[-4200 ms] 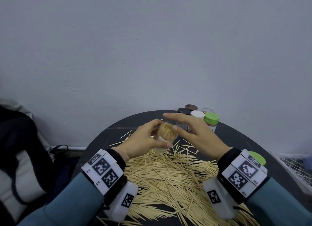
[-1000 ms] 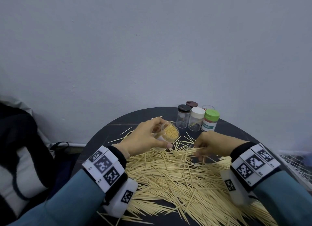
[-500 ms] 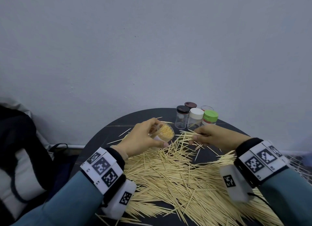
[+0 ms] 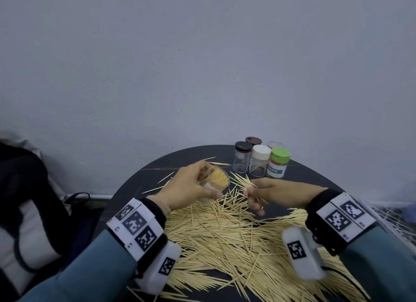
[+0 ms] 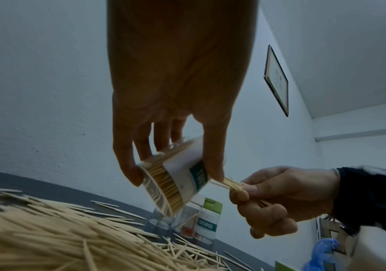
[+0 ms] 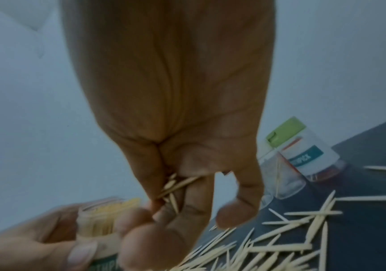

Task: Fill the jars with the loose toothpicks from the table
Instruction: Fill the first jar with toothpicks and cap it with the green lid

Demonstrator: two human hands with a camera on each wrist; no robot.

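Your left hand [image 4: 191, 186] grips the tilted, nearly full jar [image 4: 217, 183] at centre frame; your right hand [image 4: 270, 194] pinches a small bundle of toothpicks [image 4: 242, 182] beside its mouth. They're light, stiff and slippery, so pinch mid-length and keep them parallel.

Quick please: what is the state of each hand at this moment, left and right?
Left hand: closed around the open jar, already packed with toothpicks, tilted toward the right hand.
Right hand: closed, pinching a small bundle of toothpicks beside the jar's mouth.
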